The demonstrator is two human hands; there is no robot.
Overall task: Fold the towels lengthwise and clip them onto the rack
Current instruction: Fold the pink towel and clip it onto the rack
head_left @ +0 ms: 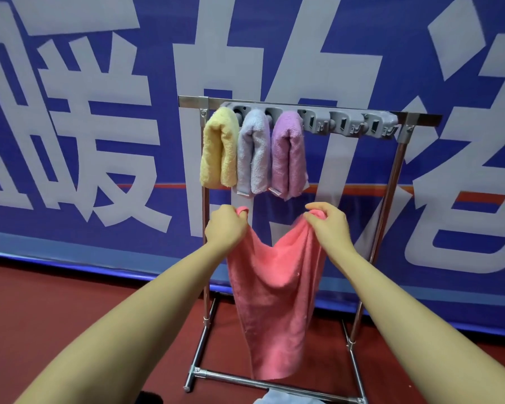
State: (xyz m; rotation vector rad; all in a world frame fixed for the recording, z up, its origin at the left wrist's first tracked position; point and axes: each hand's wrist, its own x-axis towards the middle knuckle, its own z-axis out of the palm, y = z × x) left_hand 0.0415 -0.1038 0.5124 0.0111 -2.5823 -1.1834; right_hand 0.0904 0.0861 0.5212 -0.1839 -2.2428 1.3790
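A pink towel (271, 301) hangs between my two hands in front of the rack. My left hand (226, 225) grips one top corner and my right hand (328, 223) pinches the other, so the top edge sags in the middle. Above them a metal rack (391, 176) carries a grey clip strip (347, 122). Three folded towels hang from its left clips: a yellow towel (219, 150), a pale grey towel (252, 153) and a lilac towel (287, 154). The clips to the right hold nothing.
A blue banner (99, 112) with large white characters stands right behind the rack. The floor (70, 301) is dark red. A pale cloth (270, 398) shows at the bottom edge by the rack's base bar.
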